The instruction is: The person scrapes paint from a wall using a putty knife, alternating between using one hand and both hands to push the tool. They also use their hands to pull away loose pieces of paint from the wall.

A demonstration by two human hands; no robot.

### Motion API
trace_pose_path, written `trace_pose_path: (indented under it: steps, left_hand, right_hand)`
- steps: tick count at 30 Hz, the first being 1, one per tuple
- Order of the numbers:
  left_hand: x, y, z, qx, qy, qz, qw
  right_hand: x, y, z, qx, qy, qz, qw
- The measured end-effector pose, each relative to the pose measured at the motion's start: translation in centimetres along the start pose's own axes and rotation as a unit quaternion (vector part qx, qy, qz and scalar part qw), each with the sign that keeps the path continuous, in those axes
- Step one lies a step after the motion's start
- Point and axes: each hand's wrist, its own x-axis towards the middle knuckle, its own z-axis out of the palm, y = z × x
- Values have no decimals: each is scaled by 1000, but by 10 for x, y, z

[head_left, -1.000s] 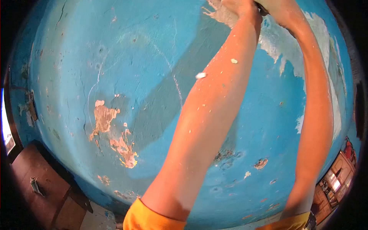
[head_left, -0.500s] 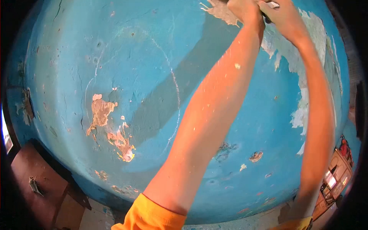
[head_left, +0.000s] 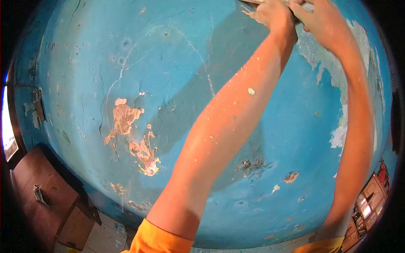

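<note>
Both hands are raised to the top edge of the head view, close together against a blue wall [head_left: 168, 71] with peeling paint. My left hand [head_left: 276, 14] is closed round a tool [head_left: 252, 1]; a thin, flat edge of it shows beside the fingers. Just to the right, my right hand [head_left: 318, 21] is closed too, on a pale piece at the top, mostly covered by its fingers. Bare grey plaster [head_left: 322, 55] shows under and right of the hands. Paint flakes stick to my left forearm.
Brown bare patches [head_left: 126, 120] mark the wall's left part, with a thin chalky arc above them. Brown wooden furniture [head_left: 40, 177] stands at the lower left, below a bright opening [head_left: 8, 126]. A wooden cabinet [head_left: 371, 194] is at the lower right.
The view has shifted left, so the wall marks sit further right. My left forearm has tilted, and both hands remain close together at the top, slightly further right in the view.
</note>
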Motion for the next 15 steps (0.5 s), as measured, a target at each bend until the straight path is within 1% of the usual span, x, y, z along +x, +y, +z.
trace_pose_path:
  steps: [1, 2, 3, 4, 5, 6, 7, 8, 9, 10, 11, 12, 13, 14, 15]
  left_hand:
    - [9, -8, -5, -59, -124, -12, 990]
    - [18, -9, -8, -64, -121, -13, 990]
    - [27, -8, -12, -303, -134, -82, 940]
    - [29, -4, -23, -521, -147, -143, 829]
    - [39, 1, -28, -527, -152, -133, 825]
    - [54, -3, -34, -321, -188, -8, 928]
    - [63, -9, -39, -84, -210, 110, 968]
    - [59, -5, -44, -253, -253, -1, 934]
    - [46, -2, -46, -249, -256, -6, 934]
    - [18, 12, -72, -396, -247, -140, 873]
    - [2, 19, -87, -526, -224, -266, 776]
    - [4, 13, -67, -324, -179, -132, 920]
    - [4, 3, -29, -94, -119, 11, 988]
    - [-1, -1, 12, -168, 57, -46, 983]
    - [8, 1, 3, -175, 65, -39, 982]
  right_hand:
    - [-1, 7, 8, 8, 18, -22, 1000]
    - [0, 14, 17, 13, 40, -44, 998]
    - [9, 9, 30, 9, 41, -50, 998]
    - [20, 4, 46, 2, 72, -28, 997]
    - [31, 2, 49, -6, 111, -8, 994]
    - [36, -1, 44, -5, 116, -13, 993]
    - [39, -4, 41, 7, 107, -8, 994]
    - [39, -8, 37, 19, 95, 0, 995]
    - [33, -8, 30, 21, 89, 3, 996]
    - [19, -9, 19, 4, 75, -14, 997]
    - [11, -8, 14, -12, 64, -32, 997]
    - [8, 1, 16, -10, 61, -34, 997]
    - [6, 14, 20, -3, 55, -47, 997]
    - [8, 20, 24, 3, 57, -61, 997]
    - [14, 15, 28, 3, 66, -69, 995]
